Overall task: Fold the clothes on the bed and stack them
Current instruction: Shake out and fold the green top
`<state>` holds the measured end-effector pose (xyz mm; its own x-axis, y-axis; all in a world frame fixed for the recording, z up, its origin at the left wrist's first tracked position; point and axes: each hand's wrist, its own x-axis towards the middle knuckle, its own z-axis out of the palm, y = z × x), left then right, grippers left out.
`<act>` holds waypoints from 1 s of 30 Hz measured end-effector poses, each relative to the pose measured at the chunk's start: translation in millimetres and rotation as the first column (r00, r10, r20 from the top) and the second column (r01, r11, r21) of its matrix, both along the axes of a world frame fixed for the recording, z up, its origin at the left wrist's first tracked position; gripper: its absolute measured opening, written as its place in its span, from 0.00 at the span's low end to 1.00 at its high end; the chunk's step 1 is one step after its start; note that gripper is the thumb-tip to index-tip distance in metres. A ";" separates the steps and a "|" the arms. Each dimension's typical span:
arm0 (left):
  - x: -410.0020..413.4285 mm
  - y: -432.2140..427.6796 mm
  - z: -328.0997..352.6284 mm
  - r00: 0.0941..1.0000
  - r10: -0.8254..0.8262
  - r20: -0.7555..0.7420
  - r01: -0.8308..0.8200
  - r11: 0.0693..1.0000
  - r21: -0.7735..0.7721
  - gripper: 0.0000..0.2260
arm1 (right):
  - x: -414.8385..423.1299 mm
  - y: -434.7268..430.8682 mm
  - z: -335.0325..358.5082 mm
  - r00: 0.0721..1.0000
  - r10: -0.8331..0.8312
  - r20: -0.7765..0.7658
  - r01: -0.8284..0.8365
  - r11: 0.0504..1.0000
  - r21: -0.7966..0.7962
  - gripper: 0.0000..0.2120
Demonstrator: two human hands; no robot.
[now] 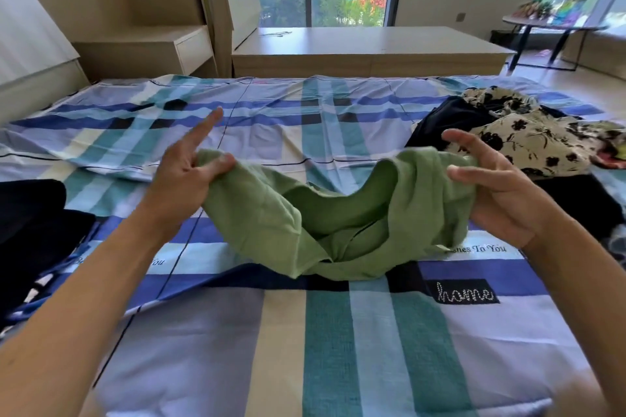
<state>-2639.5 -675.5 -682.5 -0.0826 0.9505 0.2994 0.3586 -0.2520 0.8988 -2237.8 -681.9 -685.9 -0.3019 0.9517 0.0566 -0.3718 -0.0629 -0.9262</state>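
Observation:
A light green garment hangs between my two hands above the plaid bed sheet, its lower part crumpled on the sheet. My left hand pinches the garment's left corner between thumb and fingers, with the index finger pointing outward. My right hand holds the garment's right edge, thumb in front and fingers spread above it. A heap of unfolded clothes, floral cream-and-black cloth over dark pieces, lies at the right. Dark clothing lies at the left edge of the bed.
Beyond the bed stands a low wooden platform before a large window. A bedside cabinet is at the back left. A round side table with colourful items stands at the back right.

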 end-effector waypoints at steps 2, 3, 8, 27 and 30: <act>-3.7 0.1 -1.0 0.992 0.090 -0.090 -0.083 0.994 0.076 0.13 | 1.6 -0.5 2.4 1.000 -0.017 0.010 0.017 0.999 -0.036 0.32; -4.6 0.1 -4.1 0.985 0.130 -0.116 -0.125 0.991 0.054 0.13 | 1.3 -0.8 1.3 0.995 -0.017 0.101 0.024 0.997 -0.072 0.36; -21.1 8.3 -35.9 0.735 0.015 -0.677 -0.277 0.919 -0.281 0.08 | -5.3 -1.4 -23.8 0.639 -0.064 0.766 0.205 0.975 -0.089 0.32; -9.4 18.1 -101.0 0.508 -0.123 -0.852 0.081 0.992 -0.095 0.02 | -68.4 2.5 -81.0 -0.032 -0.450 0.892 -0.240 0.870 0.430 0.15; -12.6 20.2 -96.8 0.651 -0.088 -0.754 0.115 0.993 -0.017 0.06 | -70.1 2.2 -82.7 -0.098 -0.419 0.903 -0.260 0.886 0.383 0.28</act>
